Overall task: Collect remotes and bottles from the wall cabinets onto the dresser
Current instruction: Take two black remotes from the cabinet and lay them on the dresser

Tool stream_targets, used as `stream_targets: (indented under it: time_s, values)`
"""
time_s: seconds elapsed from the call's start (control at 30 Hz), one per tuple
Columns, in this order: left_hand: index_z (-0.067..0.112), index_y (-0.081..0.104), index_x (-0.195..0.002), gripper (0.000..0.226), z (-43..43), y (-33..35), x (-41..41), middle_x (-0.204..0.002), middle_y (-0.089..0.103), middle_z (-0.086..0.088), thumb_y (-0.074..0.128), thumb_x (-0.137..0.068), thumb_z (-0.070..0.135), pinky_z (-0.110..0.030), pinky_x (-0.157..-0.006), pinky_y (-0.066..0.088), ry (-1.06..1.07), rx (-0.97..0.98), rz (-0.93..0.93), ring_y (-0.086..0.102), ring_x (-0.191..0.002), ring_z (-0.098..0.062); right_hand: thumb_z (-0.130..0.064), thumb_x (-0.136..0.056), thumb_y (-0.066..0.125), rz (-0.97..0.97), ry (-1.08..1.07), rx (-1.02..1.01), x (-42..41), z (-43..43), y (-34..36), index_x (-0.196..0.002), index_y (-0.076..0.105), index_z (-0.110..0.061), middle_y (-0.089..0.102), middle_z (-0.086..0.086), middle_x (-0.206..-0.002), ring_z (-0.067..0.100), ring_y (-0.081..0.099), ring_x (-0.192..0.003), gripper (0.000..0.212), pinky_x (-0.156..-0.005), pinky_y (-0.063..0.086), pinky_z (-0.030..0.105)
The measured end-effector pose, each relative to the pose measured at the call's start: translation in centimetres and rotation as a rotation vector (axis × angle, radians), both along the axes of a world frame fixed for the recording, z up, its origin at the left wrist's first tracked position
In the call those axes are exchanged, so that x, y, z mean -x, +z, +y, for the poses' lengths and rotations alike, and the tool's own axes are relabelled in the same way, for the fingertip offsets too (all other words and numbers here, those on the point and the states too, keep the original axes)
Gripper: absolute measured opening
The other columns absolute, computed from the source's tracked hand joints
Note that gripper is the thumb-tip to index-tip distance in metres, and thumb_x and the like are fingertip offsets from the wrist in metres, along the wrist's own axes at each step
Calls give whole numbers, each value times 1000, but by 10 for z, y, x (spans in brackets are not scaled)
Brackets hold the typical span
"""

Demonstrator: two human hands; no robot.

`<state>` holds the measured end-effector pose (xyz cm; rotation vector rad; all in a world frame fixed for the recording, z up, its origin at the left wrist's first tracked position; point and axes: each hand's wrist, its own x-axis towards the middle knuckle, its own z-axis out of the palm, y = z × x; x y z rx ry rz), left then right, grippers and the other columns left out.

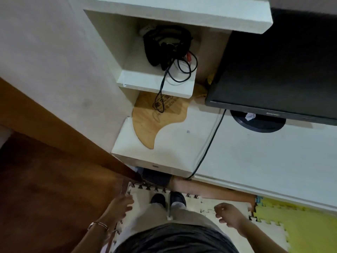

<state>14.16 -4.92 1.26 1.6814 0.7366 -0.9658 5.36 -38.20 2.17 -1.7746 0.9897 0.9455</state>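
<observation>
I stand facing a white wall cabinet (156,84) with an open shelf that holds a bundle of black cables (167,44); no remote or bottle is visible. Below it runs the white dresser top (255,156). My left hand (121,204) hangs low at my side with relaxed fingers and holds nothing. My right hand (228,213) hangs to the right of my legs, fingers loosely curled, also holding nothing.
A wooden board (155,121) lies on the dresser under the shelf. A black monitor (273,73) stands at the right with a cable (207,145) running down over the dresser edge. Foam mats (300,225) cover the floor; a brown wooden door (45,143) is at left.
</observation>
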Motion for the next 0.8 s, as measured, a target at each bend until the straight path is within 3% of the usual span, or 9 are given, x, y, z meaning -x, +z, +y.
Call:
stream_targets:
  time_s: [0.07,0.17,0.23,0.33,0.4,0.47,0.57,0.7,0.8]
  values:
    - [-1,52,-124,34,-24,21,-7,-124,57,-22,48,-94,13,-44,-91,37,-5,11,-60,51,-103,-30,-22,-93,44,-73,163,36,-16,-3,9,-73,54,-18,56,0,-76,16,52,-71,23,-66,48,27]
    - [4,55,-122,32,-50,61,-29,-114,60,-11,51,-93,17,-44,-96,40,-38,61,-191,54,-104,-25,-27,-95,42,-258,316,-14,-59,2,54,-80,55,-21,55,-6,-82,14,53,-83,21,-70,40,23]
    - [16,62,-112,21,-68,106,-49,-112,63,-4,52,-93,19,-29,-88,45,-109,109,-377,59,-104,-20,-28,-94,46,-431,314,-82,-89,3,104,-98,59,-24,60,-8,-94,12,58,-93,14,-82,43,22]
    - [28,62,-101,14,-90,198,-85,-103,68,10,56,-90,22,-2,-73,44,-217,162,-725,62,-101,-6,-30,-90,54,-782,272,-69,-126,-2,199,-101,63,-34,68,-7,-102,8,64,-99,14,-91,46,23]
    - [30,64,-98,14,-98,265,-107,-99,72,10,62,-84,26,3,-70,44,-235,229,-1011,65,-96,-4,-28,-88,59,-1065,263,11,-147,-7,265,-101,66,-34,71,-7,-99,2,65,-96,16,-87,49,19]
    - [38,67,-92,17,-102,329,-125,-101,72,16,70,-75,39,-1,-74,47,-228,295,-1318,67,-94,-1,-25,-86,61,-1332,275,148,-164,-10,330,-100,67,-33,73,-8,-93,0,66,-92,17,-83,51,14]
    - [48,65,-90,22,-110,412,-144,-101,72,18,64,-72,36,-4,-80,47,-202,332,-1698,66,-97,2,-24,-84,65,-1693,291,350,-181,-10,415,-95,65,-36,72,-12,-89,0,65,-90,16,-81,49,9]
    - [52,60,-97,29,-127,495,-159,-107,66,28,53,-69,48,-9,-90,43,-166,254,-2096,59,-105,9,-38,-75,61,-2061,275,582,-193,-3,503,-92,59,-45,71,-15,-85,-4,64,-88,18,-81,47,5]
    - [49,58,-97,30,-141,549,-165,-111,55,38,48,-69,50,6,-73,39,-113,125,-2344,49,-98,27,-40,-77,57,-2267,250,804,-200,-1,555,-100,60,-38,67,-20,-94,-5,60,-96,23,-82,41,0]
